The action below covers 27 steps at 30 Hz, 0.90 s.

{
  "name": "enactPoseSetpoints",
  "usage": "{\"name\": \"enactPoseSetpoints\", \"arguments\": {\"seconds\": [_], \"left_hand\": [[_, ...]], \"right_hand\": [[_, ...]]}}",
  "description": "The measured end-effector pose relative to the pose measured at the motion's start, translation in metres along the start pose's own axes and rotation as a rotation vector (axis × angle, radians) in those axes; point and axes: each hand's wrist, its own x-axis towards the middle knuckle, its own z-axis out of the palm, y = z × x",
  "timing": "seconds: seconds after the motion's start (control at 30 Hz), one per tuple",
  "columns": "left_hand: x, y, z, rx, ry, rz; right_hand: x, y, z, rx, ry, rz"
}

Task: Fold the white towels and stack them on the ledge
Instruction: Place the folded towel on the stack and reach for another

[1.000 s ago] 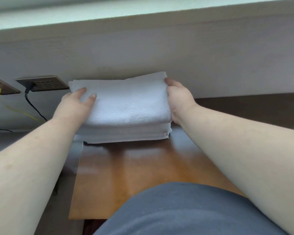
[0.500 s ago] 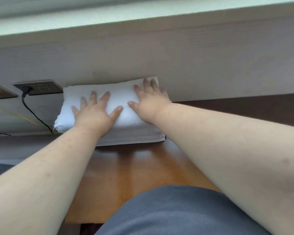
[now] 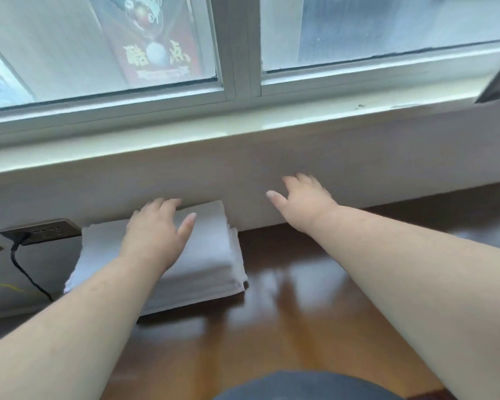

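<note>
Left hand (image 3: pixel 156 229) lies flat, fingers straight, on the stack of folded white towels (image 3: pixel 202 255) at the counter's (image 3: pixel 300 313) back edge, against the wall. Right hand (image 3: pixel 303 199) hovers spread, empty, beside it.

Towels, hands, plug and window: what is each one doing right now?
Stack of folded white towels: folded, lying on the brown wooden surface against the wall.
Left hand: flat on the stack, fingers straight.
Right hand: off the towels, fingers spread, holding nothing.
Black plug: plugged into the grey wall socket.
White-framed window: appears closed.
</note>
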Motion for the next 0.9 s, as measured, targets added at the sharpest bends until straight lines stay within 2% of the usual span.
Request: {"name": "enactPoseSetpoints", "arguments": {"seconds": [0.27, 0.43, 0.67, 0.9], "left_hand": [[0.007, 0.125, -0.083, -0.071, 0.046, 0.273], [-0.003, 0.222, -0.127, -0.076, -0.006, 0.346], [-0.036, 0.366, -0.176, -0.119, 0.007, 0.43], [-0.078, 0.481, -0.184, -0.105, 0.013, 0.545]], "right_hand": [[-0.054, 0.113, -0.112, -0.003, 0.185, 0.164], [-0.111, 0.18, -0.172, -0.015, 0.224, 0.201], [-0.206, 0.284, -0.26, -0.092, 0.259, 0.277], [-0.297, 0.368, -0.323, -0.062, 0.3, 0.389]]}}
